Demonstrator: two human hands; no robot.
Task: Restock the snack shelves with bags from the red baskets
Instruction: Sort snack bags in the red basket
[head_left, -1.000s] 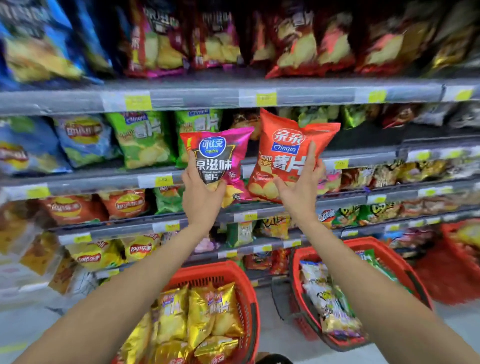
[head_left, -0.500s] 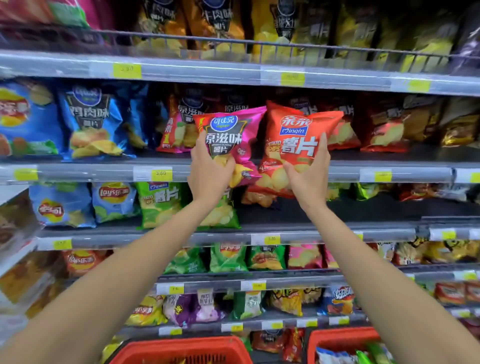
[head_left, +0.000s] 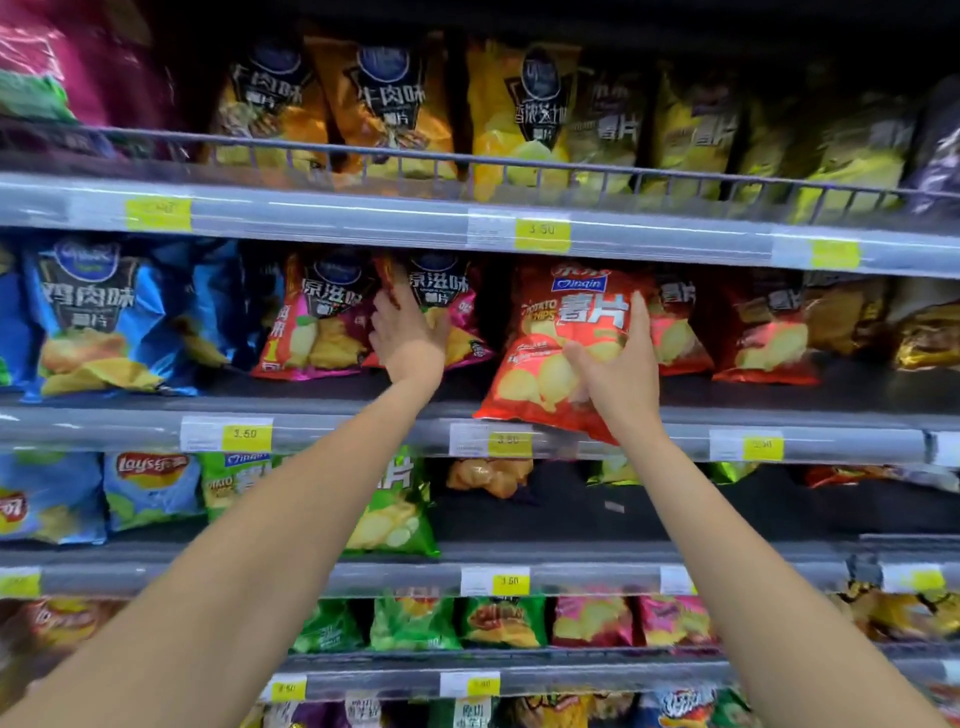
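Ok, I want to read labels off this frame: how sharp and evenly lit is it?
Head view: upper shelf bags dim, soft; red bag in the right hand reads clearly; pink bag in the left hand shadowed; yellow price tag smeared.

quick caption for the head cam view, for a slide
Left hand holds a pink chip bag in its row; right hand grips a red chip bag overhanging the shelf edge.
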